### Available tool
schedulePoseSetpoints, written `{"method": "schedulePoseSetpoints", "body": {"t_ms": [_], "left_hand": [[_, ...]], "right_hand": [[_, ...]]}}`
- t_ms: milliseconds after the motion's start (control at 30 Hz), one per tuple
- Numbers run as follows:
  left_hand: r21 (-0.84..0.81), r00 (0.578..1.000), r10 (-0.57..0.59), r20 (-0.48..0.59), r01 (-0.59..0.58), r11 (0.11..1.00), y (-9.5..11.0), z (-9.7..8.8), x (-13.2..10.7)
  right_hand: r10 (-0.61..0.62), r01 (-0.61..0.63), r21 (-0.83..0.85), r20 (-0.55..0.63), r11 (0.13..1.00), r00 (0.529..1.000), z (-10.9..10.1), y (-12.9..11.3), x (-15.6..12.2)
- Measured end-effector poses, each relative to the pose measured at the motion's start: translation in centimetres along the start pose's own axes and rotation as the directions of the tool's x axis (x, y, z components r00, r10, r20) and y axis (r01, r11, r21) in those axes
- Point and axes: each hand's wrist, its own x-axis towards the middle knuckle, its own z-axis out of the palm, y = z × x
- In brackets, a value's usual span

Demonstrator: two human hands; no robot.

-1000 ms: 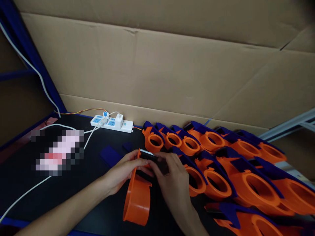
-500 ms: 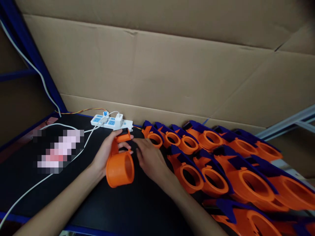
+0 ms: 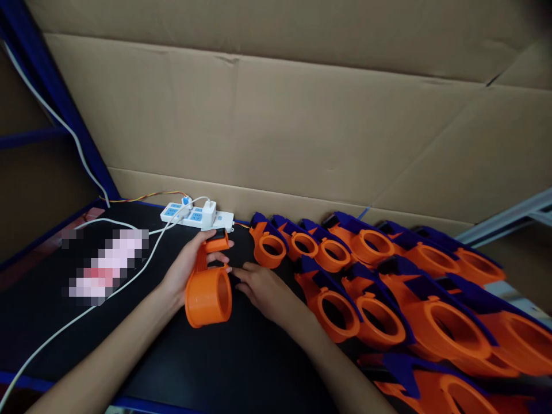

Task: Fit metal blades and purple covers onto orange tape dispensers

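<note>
My left hand (image 3: 183, 267) is closed round an orange tape dispenser (image 3: 207, 299). Its wide ring faces right and hangs below my fingers, and a black-tipped end (image 3: 216, 241) sticks out at the top. My right hand (image 3: 263, 290) is just to the right of the ring, palm down. Its index finger reaches to the small tab at the top of the ring; whether it touches is hard to tell. Nothing shows in that hand, and its fingers are partly stretched and apart. Several orange and blue tape dispensers (image 3: 330, 305) lie in rows at the right.
A white power strip (image 3: 224, 220) with plugs lies at the back of the black tabletop (image 3: 181, 368). White cables (image 3: 149, 261) run across the left side, past a pixelated pink patch. A cardboard wall (image 3: 293, 138) stands behind.
My right hand has moved down slightly from near the dispenser's upper end to the tab on its ring. The left hand keeps hold of the dispenser. The view has shifted a little.
</note>
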Motion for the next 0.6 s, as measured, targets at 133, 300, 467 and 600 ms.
{"method": "schedulePoseSetpoints", "body": {"t_ms": [133, 300, 467, 600], "left_hand": [[0.037, 1.0, -0.027, -0.013, 0.027, 0.999, -0.3, 0.1, 0.0], [0.072, 0.999, -0.033, -0.029, 0.035, 0.997, -0.7, 0.6, -0.1], [0.1, 0.999, -0.008, -0.035, 0.011, 0.995, -0.7, 0.9, -0.3], [0.091, 1.0, -0.01, -0.029, 0.013, 0.996, -0.7, 0.8, -0.4]], "right_hand": [[0.023, -0.02, 0.052, -0.059, 0.998, 0.998, 0.2, 0.2, -0.1], [0.044, -0.036, 0.094, -0.08, 0.995, 0.996, 0.4, 0.7, -0.2], [0.207, -0.134, 0.348, -0.182, 0.928, 0.961, -0.1, 1.2, -0.4], [0.415, -0.101, 0.817, -0.179, 0.568, 0.892, -0.6, 1.3, -0.1]]}}
